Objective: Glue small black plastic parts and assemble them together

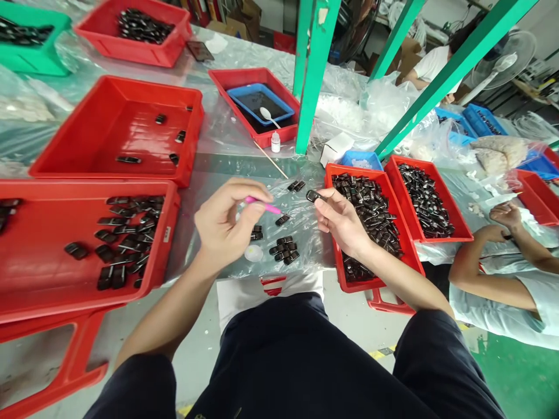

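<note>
Between the fingers of my left hand [227,221] is a thin pink pen-like tool [264,205], its tip pointing right. Pinched in my right hand [343,224] is a small black glossy part [312,196], held just above the plastic-covered table [231,169]. Below the pink tool lies a single black part [282,220]. A cluster of black parts [285,250] sits nearer my body, with a small round whitish lid-like disc [254,252] to its left. Farther back lie a few more black parts [296,185]. My left hand partly covers another small group [257,233].
Red bins full of black parts [365,164] [425,166] stand on the right. On the left are two red bins [131,81] [87,186] with fewer parts. A green post [312,75] rises behind, beside a blue tray [244,92] holding a white spoon [267,115]. A co-worker [489,285] sits at right.
</note>
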Demonstrator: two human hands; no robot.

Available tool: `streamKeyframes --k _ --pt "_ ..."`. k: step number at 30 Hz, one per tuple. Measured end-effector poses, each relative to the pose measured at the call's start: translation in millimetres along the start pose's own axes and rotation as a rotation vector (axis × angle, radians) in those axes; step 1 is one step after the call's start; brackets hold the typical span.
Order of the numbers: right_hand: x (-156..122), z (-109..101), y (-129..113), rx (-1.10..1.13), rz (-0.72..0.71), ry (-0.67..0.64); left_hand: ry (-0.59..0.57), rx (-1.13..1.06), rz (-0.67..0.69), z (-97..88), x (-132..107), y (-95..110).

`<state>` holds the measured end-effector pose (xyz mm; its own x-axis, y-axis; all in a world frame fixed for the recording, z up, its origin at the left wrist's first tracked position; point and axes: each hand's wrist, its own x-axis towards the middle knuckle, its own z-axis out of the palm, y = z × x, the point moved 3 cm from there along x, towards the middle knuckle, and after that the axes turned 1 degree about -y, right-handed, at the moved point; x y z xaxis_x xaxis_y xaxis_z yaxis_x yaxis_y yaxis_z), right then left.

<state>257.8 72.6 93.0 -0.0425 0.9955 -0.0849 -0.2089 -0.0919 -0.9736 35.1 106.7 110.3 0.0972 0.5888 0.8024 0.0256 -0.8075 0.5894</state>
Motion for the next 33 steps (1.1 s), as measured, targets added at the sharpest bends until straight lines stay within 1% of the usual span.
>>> streamKeyframes --k 3,5,8,13,18,23,25,27,28,30,32,33 --pt "1 3 -2 -0.055 -0.089 0.042 -0.156 -0.006 -0.053 12.5 3 5" --pt "-1 5 -5 -0.108 -0.149 0.050 -0.202 -0.002 -0.037 19.1 3 8" --pt "-8 9 -11 -0.194 -0.228 0.032 -0.194 -0.016 0.006 24.8 5 11" --pt "-18 12 -17 -0.279 -0.332 0.018 -0.220 -0.023 0.000 30.3 7 13" --pt "-20 13 -16 -0.266 -0.360 0.012 -0.263 -0.023 -0.005 32.0 6 13" --pt "-20 10 -12 -0.308 -0.360 0.018 -0.234 0.012 -0.024 27.2 7 11" --pt "-20 7 -10 -0.343 -0.344 0.022 -0.189 0.072 -0.027 21.9 6 2" --pt "-21 0 -8 -0.366 -0.329 0.013 -0.132 0.148 -0.076 14.3 2 -15" --pt "-21 -3 -7 -0.382 -0.325 0.007 -0.109 0.180 -0.133 9.9 -2 -28" --pt "-21 -12 -6 -0.432 -0.312 0.006 -0.103 0.194 -0.283 1.6 -13 -56" --pt "-20 -21 -4 -0.503 -0.282 0.009 -0.133 0.213 -0.429 -5.7 -26 -84" --pt "-19 -25 -3 -0.533 -0.262 0.008 -0.182 0.234 -0.491 -8.0 -33 -95"
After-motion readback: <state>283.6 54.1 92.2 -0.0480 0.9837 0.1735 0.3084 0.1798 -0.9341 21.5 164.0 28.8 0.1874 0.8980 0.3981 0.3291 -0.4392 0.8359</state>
